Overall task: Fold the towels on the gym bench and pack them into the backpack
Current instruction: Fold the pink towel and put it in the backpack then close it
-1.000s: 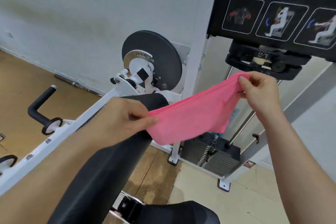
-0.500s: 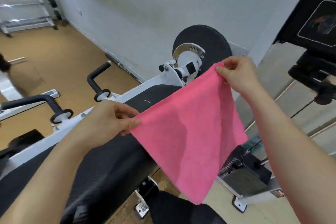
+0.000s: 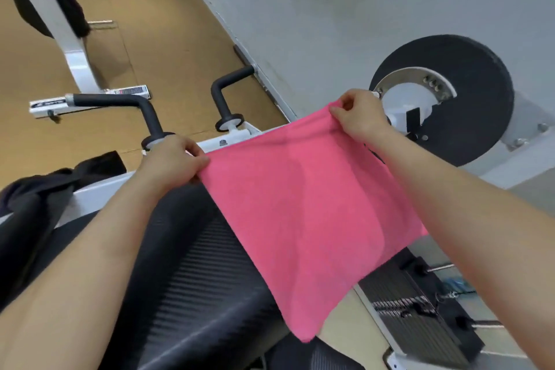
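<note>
Where the towel [image 3: 303,219] hung bunched and narrow between the two hands a second ago, it now spreads as a broad pink sheet, its top edge drawn nearly taut and its lower corner pointing down past the near end of the bench [image 3: 186,273]. The left hand [image 3: 174,162] pinches the towel's left top corner between thumb and curled fingers, just above the bench's far edge. The right hand [image 3: 360,117] pinches the right top corner, fingers curled over the cloth, higher than the left and in front of the disc [image 3: 468,99] beyond the bench. Half a second ago the sheet was already open but tilted more steeply, the right hand well above the left; now the top edge runs flatter. The view has also swung leftward: the machine's label, seen to the right of the bench a second ago, is out of frame, and more of the floor left of the bench shows. Two black handles [image 3: 144,111] rise beyond the bench's far left side. A dark bag-like shape [image 3: 45,189] lies at the bench's left, touching its frame; whether it is the backpack cannot be told. The weight stack [image 3: 420,318] sits below the towel, to the bench's right.
</note>
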The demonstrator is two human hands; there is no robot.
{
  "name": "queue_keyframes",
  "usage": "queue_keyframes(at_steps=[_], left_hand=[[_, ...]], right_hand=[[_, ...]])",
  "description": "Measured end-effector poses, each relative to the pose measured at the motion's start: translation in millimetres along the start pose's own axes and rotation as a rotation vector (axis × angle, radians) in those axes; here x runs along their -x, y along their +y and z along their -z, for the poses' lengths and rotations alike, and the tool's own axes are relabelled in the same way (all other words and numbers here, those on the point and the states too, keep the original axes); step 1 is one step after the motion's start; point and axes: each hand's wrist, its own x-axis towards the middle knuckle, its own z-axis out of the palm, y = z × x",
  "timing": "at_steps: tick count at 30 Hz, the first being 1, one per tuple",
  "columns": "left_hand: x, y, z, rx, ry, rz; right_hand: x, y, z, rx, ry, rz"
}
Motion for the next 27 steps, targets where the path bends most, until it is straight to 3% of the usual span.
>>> queue_keyframes(at_steps=[7,10,20,27], left_hand=[[-21,-8,1,-0.032,0.323,-0.030],[-25,-3,6,0.002,0.354,-0.030],[17,13,24,0.175,-0.180,-0.236],[73,36,26,0.111,-0.373,-0.309]], right_hand=[[-17,-11,-24,-0.304,-0.021,-0.067],[-25,-11,-26,-0.464,-0.030,-0.114],[22,27,25,-0.506,-0.231,-0.101],[65,51,53,-0.294,-0.202,-0.031]])
